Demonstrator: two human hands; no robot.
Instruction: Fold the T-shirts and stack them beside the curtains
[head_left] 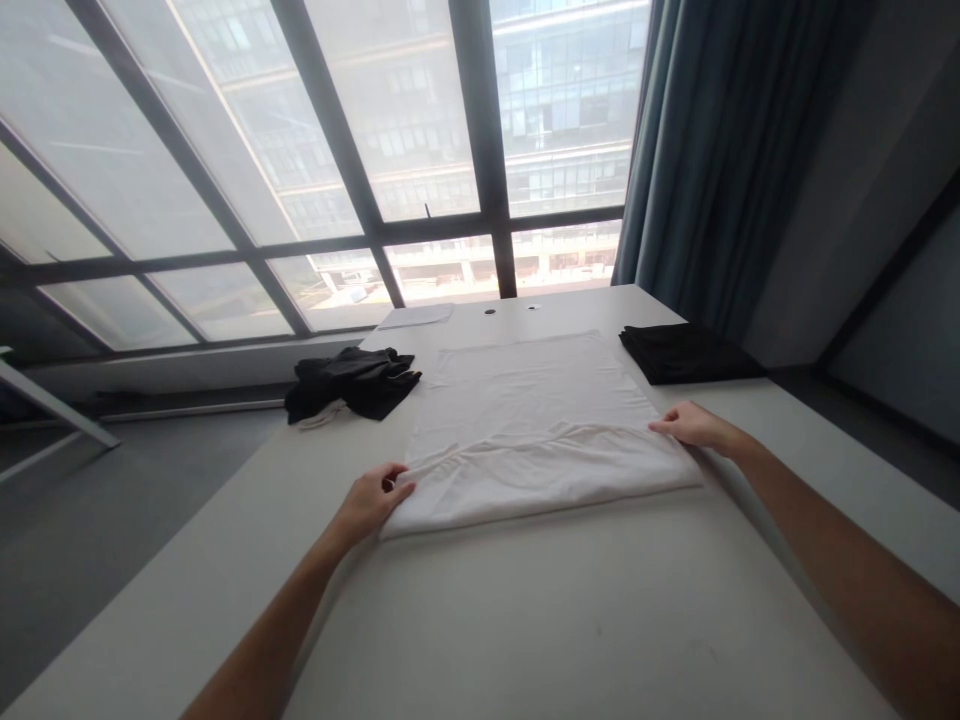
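A crumpled black garment (352,385) lies at the left edge of the pale table (525,620); a folded black one (686,352) sits far right. A paper sheet (416,316) and 2 small round holes (490,311) lie near the window (300,150), beside a teal curtain (705,150).

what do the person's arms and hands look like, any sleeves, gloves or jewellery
The left hand and right hand wear no gloves, and no ring, watch or bracelet shows on either. The arms behind them are bare all the way to the frame edges, with no sleeve in view.
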